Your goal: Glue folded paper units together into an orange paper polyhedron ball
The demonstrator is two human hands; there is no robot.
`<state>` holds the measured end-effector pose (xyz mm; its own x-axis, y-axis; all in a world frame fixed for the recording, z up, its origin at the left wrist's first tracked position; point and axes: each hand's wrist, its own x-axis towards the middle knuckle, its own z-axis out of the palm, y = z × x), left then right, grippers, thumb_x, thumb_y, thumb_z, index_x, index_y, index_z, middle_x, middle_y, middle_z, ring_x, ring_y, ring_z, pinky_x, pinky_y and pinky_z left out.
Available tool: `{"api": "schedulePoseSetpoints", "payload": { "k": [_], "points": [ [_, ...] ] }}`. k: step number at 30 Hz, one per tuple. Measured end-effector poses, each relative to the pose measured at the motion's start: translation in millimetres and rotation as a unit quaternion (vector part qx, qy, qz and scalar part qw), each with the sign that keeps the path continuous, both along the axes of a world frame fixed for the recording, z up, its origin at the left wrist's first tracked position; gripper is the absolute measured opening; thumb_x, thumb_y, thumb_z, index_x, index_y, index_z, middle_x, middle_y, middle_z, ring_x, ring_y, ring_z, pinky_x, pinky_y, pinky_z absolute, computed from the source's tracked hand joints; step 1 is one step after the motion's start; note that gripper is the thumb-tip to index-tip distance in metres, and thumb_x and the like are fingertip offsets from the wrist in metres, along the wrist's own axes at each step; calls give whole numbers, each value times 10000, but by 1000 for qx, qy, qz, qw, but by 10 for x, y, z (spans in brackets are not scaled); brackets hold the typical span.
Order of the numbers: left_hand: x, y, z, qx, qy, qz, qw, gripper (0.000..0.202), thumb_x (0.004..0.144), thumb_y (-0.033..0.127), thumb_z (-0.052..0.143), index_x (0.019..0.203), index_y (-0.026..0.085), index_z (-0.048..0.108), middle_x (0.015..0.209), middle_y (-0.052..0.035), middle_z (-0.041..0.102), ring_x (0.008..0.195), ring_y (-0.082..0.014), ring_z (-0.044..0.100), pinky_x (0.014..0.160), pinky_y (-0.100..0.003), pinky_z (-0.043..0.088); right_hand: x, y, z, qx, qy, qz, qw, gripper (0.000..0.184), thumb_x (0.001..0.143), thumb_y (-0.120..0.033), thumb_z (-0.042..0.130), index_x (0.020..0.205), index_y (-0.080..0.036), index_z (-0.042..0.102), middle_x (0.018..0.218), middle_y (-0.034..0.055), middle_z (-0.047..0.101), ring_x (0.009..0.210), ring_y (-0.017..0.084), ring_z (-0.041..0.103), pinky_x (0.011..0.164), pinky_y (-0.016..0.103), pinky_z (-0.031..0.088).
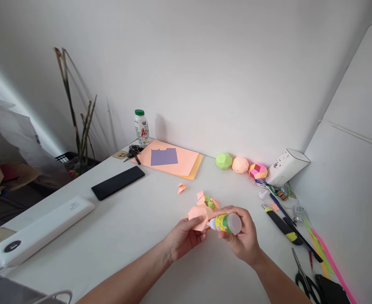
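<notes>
My left hand (183, 239) pinches a folded peach paper piece (198, 217) just above the white table (119, 228). In my right hand (244, 238) is a small glue bottle (225, 223) with a yellow-green label, lying sideways with its tip against the paper. Behind the held piece lies a small heap of folded peach and green paper units (208, 202). One loose peach unit (181, 188) rests farther back on the table.
Sheets of peach, yellow and purple paper (170, 159), a white bottle (141, 128), keys (133, 152) and a black phone (118, 182) lie at back left. Three paper balls (239, 164) and a white box (285, 166) stand by the wall. Pens, a cutter (282, 226) and scissors (304, 278) sit right.
</notes>
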<state>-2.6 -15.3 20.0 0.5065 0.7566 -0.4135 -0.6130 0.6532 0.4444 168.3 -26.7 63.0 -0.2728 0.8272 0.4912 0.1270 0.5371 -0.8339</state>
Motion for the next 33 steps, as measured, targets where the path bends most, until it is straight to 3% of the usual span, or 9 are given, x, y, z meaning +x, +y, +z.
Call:
{"api": "schedulePoseSetpoints", "payload": {
  "k": [5, 16, 26, 33],
  "points": [
    [1, -2, 0, 10, -3, -1, 1000, 136, 755, 224, 662, 783, 91, 651, 693, -53, 622, 596, -95, 550, 629, -221, 490, -7, -6, 4, -4, 0, 17, 1000, 341, 789, -389, 646, 1046, -253, 470, 974, 86, 648, 905, 232, 617, 786, 384, 495],
    [-7, 5, 17, 0, 1, -3, 1000, 155, 755, 215, 660, 837, 85, 650, 724, -67, 631, 629, -106, 567, 634, -222, 487, 9, 13, -23, 8, 4, -11, 1000, 371, 776, -381, 664, 1057, -227, 477, 977, 91, 632, 901, 224, 611, 782, 364, 501],
    [-4, 7, -24, 0, 4, 0, 1000, 143, 752, 212, 664, 811, 82, 656, 737, -66, 633, 613, -96, 558, 629, -217, 493, 4, 22, -54, -79, 47, -3, 996, 352, 767, -366, 677, 1030, -248, 476, 929, 47, 609, 850, 187, 590, 769, 322, 496],
    [-3, 15, -7, 2, 8, -3, 1000, 136, 755, 208, 660, 807, 82, 655, 727, -66, 632, 608, -96, 557, 630, -217, 490, -6, 20, -60, -58, 45, -4, 997, 357, 767, -353, 680, 1039, -253, 473, 951, 52, 609, 906, 201, 579, 778, 320, 489]
  ]
}}
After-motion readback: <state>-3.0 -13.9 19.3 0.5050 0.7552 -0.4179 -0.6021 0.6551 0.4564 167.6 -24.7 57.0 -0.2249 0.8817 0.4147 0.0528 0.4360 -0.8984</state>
